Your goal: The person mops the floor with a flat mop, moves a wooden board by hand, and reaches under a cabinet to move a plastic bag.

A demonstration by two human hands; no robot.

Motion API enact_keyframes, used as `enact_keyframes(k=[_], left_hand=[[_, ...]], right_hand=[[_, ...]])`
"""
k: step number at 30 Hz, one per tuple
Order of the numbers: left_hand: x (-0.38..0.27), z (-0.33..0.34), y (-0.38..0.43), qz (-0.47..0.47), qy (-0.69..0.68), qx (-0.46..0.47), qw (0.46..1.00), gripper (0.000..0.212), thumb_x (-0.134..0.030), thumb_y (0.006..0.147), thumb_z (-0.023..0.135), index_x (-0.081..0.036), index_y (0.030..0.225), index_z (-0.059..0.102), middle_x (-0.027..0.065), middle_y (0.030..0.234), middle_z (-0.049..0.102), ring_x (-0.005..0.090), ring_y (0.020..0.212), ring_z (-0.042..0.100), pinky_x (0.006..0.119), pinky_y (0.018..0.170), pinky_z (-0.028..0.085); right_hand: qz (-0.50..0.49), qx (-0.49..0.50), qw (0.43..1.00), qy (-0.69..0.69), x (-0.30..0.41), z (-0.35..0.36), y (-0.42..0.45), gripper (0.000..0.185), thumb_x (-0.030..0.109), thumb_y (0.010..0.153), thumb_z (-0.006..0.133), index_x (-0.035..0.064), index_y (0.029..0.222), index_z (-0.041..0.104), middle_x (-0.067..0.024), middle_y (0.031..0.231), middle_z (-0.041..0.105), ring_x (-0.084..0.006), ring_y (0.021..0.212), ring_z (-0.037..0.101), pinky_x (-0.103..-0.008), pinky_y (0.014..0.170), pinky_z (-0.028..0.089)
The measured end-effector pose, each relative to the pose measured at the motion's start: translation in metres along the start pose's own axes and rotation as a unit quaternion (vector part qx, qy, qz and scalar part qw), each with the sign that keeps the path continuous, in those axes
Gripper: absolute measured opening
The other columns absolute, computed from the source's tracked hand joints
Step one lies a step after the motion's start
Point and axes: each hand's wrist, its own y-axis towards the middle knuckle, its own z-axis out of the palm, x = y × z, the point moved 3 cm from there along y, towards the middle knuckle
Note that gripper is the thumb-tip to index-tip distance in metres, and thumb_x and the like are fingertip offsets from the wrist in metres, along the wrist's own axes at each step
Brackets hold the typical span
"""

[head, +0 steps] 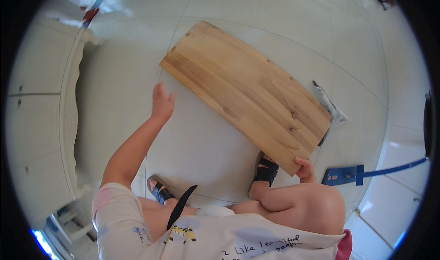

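A rectangular board of glued wood strips with knots (245, 95) lies slantwise before me, over the tiled floor. My right hand (306, 170) grips its near right corner, thumb on the top face and the other fingers hidden below. Beside the board's left end, my left hand (163, 103) is in the air with the thumb apart from the fingers, holding nothing. A gap shows between that hand and the wood. The board's near right part overlaps the front of one black sandal (266, 169).
A clear plastic bag (331, 108) and something dark show partly from under the board's right end. A blue flat mop (340, 176) rests at the right. White cabinets (39, 64) line the left side. A black strap (181, 208) hangs between my knees.
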Motion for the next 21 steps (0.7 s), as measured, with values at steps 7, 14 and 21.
enact_keyframes(k=[7,14,21], left_hand=[[-0.036,-0.028,-0.013,-0.058,0.055,0.036,0.996,0.065,-0.031,0.086,0.049,-0.001,0.135,0.019,0.0224,0.141,0.014,0.0378,0.131,0.014,0.047,0.104,0.019],[-0.005,-0.016,0.014,-0.088,0.079,0.071,0.99,0.069,-0.036,0.084,0.052,-0.001,0.134,0.021,0.0216,0.139,0.022,0.0368,0.129,0.019,0.049,0.103,0.022],[0.025,-0.013,0.035,-0.157,0.069,0.094,0.981,0.087,-0.051,0.069,0.065,-0.002,0.131,0.029,0.0204,0.128,0.038,0.0357,0.117,0.037,0.044,0.098,0.031]], right_hand=[[0.096,-0.047,0.994,-0.008,-0.009,-0.066,0.018,0.05,0.025,0.079,0.06,0.0005,0.12,0.047,-0.0111,0.116,0.054,-0.0244,0.107,0.052,-0.0388,0.091,0.042],[0.091,-0.085,0.992,-0.005,-0.001,-0.072,0.03,0.053,0.039,0.084,0.054,0.0022,0.121,0.045,-0.0102,0.117,0.054,-0.0233,0.107,0.052,-0.0375,0.091,0.043],[0.067,-0.079,0.989,-0.103,0.0,-0.073,0.037,0.05,0.036,0.085,0.054,0.002,0.121,0.045,-0.0102,0.117,0.054,-0.0216,0.107,0.052,-0.0357,0.09,0.043]])
